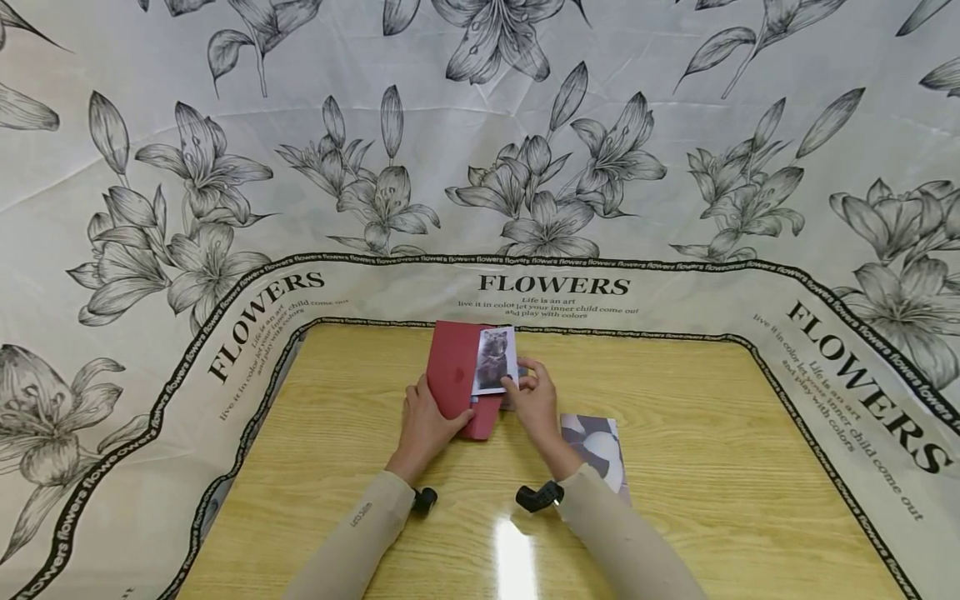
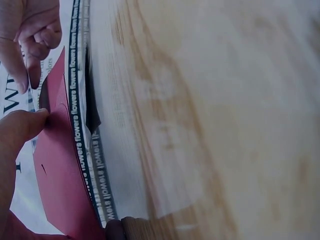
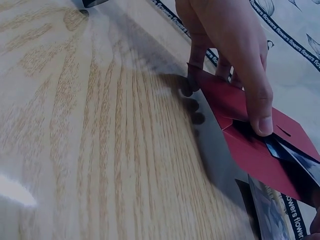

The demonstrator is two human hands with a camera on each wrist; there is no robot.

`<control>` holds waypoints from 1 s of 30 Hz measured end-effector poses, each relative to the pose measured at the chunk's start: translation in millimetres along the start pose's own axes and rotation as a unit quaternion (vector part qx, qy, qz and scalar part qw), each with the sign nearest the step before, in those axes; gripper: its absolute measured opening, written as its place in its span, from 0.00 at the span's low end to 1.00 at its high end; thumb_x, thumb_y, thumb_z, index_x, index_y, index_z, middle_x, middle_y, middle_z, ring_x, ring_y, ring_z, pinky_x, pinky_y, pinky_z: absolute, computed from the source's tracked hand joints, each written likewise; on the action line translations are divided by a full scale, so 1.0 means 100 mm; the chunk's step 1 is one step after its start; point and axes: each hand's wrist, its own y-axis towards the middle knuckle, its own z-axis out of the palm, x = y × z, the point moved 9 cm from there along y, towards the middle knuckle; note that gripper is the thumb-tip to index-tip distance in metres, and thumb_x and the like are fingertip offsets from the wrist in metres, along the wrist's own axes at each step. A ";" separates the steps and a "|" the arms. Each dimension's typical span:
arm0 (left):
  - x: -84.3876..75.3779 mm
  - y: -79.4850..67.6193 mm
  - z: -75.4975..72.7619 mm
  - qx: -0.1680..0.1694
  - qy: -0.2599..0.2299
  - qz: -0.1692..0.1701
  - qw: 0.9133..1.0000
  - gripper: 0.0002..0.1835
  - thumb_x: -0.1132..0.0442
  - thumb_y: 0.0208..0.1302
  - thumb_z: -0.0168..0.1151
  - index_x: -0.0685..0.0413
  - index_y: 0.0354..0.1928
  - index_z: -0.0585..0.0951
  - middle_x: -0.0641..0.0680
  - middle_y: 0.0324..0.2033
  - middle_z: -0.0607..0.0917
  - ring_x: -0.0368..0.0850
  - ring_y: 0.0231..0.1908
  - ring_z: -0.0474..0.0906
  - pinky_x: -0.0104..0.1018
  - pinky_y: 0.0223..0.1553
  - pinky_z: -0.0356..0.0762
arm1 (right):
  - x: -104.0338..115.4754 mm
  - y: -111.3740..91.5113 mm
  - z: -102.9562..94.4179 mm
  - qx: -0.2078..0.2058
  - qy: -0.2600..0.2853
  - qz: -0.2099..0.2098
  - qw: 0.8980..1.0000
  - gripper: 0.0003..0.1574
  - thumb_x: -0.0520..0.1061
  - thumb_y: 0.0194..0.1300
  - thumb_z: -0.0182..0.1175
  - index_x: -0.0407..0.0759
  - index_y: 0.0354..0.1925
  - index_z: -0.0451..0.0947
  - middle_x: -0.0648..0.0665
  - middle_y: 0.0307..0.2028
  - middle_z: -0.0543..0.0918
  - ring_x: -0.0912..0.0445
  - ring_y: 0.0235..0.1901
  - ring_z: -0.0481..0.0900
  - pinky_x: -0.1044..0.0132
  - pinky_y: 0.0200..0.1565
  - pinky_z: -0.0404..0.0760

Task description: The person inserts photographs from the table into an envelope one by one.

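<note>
My left hand (image 1: 427,421) grips a red paper envelope (image 1: 452,358) by its lower left side. Its thumb presses on the front, near a slot, while the other fingers go behind. My right hand (image 1: 538,400) pinches a small white-bordered photo card (image 1: 493,358) by its lower right corner. This card lies across the right part of the envelope and shows a dark picture. In the right wrist view, the left thumb (image 3: 262,122) rests by the envelope's opening, where a bluish card edge (image 3: 274,150) shows. What the right fingers hide behind the card I cannot tell.
A larger print (image 1: 596,450) with grey and white shapes lies on the wooden table (image 1: 712,433), partly under the right forearm. Another picture (image 3: 269,212) lies below the envelope. A flower-printed cloth (image 1: 555,308) borders the table's far edge and sides.
</note>
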 end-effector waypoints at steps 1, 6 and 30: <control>0.00 0.00 0.00 0.001 0.000 -0.001 1.000 0.63 0.40 0.57 0.82 0.69 0.80 0.58 0.72 0.62 0.70 0.68 0.60 0.72 0.60 0.63 0.75 | 0.00 0.00 0.00 0.000 0.002 0.000 1.000 0.28 0.34 0.68 0.73 0.34 0.63 0.78 0.41 0.25 0.84 0.67 0.17 0.68 0.73 0.22 0.66; 0.00 0.00 0.00 0.002 -0.001 -0.002 1.000 0.62 0.41 0.57 0.83 0.69 0.80 0.57 0.72 0.62 0.70 0.68 0.59 0.72 0.60 0.63 0.76 | 0.01 -0.02 0.03 -0.006 0.007 -0.005 1.000 0.28 0.33 0.67 0.74 0.34 0.63 0.78 0.43 0.24 0.82 0.67 0.17 0.67 0.74 0.22 0.66; 0.00 0.01 0.03 0.007 -0.002 -0.008 1.000 0.62 0.39 0.57 0.82 0.68 0.80 0.58 0.70 0.61 0.70 0.65 0.58 0.73 0.58 0.61 0.77 | 0.09 0.01 0.22 -0.006 -0.025 -0.036 0.999 0.24 0.33 0.68 0.73 0.30 0.59 0.80 0.36 0.28 0.88 0.68 0.24 0.75 0.77 0.30 0.73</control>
